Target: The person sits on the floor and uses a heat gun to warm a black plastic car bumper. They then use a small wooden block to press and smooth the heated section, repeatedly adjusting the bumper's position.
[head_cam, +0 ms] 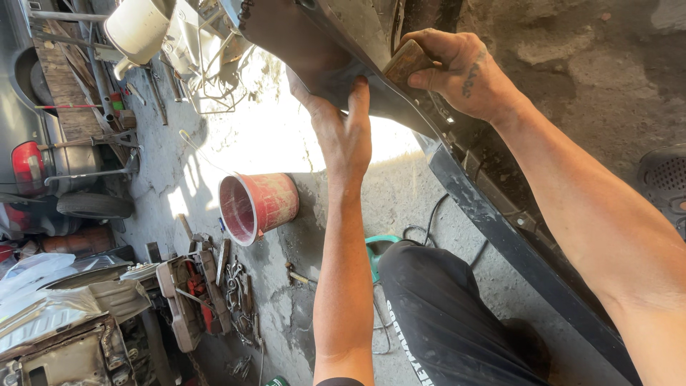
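Observation:
A dark car body panel (371,43) runs from the top centre down to the lower right. My left hand (343,132) lies flat against the panel's lower edge, fingers spread and pressing on it. My right hand (457,71) grips a small brown sanding block (405,63) and holds it against the panel just above the left hand. Both forearms reach up from the bottom of the view. My knee in dark trousers (443,314) is below the panel.
A red bucket (254,206) stands on the concrete floor left of my left arm. An open toolbox (189,297) and loose tools lie lower left. A green power tool with its cable (382,246) sits by my knee. Parked cars and scrap fill the left side.

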Motion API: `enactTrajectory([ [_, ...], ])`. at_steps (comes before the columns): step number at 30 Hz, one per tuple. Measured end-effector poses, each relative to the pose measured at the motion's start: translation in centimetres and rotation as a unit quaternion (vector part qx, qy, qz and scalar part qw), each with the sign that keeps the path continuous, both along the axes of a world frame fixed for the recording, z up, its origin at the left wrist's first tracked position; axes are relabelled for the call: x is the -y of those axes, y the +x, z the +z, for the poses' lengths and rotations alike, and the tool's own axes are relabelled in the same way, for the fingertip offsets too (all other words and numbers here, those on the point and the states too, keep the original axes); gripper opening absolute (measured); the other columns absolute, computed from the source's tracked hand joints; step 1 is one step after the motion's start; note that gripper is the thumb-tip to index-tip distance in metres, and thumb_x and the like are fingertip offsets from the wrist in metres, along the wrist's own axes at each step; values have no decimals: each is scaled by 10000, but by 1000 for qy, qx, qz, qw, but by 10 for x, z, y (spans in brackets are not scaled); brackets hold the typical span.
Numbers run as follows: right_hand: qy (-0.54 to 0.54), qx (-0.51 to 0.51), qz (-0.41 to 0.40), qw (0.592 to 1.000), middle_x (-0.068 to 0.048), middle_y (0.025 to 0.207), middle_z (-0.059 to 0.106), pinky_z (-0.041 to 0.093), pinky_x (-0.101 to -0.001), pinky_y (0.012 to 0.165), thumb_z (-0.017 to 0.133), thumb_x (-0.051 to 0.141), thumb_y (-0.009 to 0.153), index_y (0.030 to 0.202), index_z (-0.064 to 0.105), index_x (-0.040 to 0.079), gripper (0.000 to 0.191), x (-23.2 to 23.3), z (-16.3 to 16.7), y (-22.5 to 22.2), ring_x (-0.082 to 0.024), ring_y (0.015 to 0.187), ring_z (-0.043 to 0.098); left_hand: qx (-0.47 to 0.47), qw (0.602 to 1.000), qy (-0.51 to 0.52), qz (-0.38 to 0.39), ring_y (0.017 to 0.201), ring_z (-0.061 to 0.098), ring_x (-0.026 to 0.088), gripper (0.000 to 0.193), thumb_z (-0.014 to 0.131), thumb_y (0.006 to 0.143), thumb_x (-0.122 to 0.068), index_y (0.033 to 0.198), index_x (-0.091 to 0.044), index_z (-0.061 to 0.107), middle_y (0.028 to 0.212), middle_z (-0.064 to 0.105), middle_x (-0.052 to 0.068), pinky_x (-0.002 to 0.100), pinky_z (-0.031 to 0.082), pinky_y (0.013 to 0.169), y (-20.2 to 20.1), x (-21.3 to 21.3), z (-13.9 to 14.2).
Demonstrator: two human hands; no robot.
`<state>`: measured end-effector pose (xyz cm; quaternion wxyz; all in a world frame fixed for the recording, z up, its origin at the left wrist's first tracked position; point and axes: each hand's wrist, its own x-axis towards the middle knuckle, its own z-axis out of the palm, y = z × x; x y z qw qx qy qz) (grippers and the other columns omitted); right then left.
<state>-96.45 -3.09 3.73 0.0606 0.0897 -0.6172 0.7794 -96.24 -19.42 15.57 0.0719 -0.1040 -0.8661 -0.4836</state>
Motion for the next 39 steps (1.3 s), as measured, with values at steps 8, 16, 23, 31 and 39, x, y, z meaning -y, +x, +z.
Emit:
enactTrajectory([
  [8,-20,-14,6,1000,-66,1167,749,588,-301,956,719,-15,954,1366,629,44,426,-1,2,3,-135,1078,703,-6,1000,3,7,1297,545,304,899,577,927,-5,1653,-70,50,1445,486,205,404,444,1127,3,-4,-1],
  [16,49,7,-15,999,-87,1116,764,583,-333,897,739,13,919,1346,634,51,442,0,9,2,-175,1015,733,20,999,-24,42,1255,539,300,884,532,829,22,1607,-48,117,1394,484,198,383,453,1080,2,-7,4],
  [23,41,5,-13,999,-90,1136,763,588,-338,919,733,22,931,1358,629,57,441,-2,10,4,-180,1043,731,26,998,-36,51,1249,542,293,872,509,819,15,1601,-54,129,1396,488,188,382,464,1021,3,-8,5],
  [31,2,-8,6,1000,-86,1172,754,588,-334,959,712,-1,944,1384,616,37,452,1,4,1,-163,1079,717,15,999,-6,34,1245,540,285,823,505,827,37,1573,-62,171,1362,490,176,367,494,976,-1,1,-1],
  [39,-25,-15,25,999,-83,1200,738,577,-327,999,703,-9,958,1392,610,30,445,4,-1,-1,-162,1114,703,23,999,2,42,1228,536,277,810,512,843,33,1573,-70,176,1356,492,164,377,515,921,-2,9,-3],
])
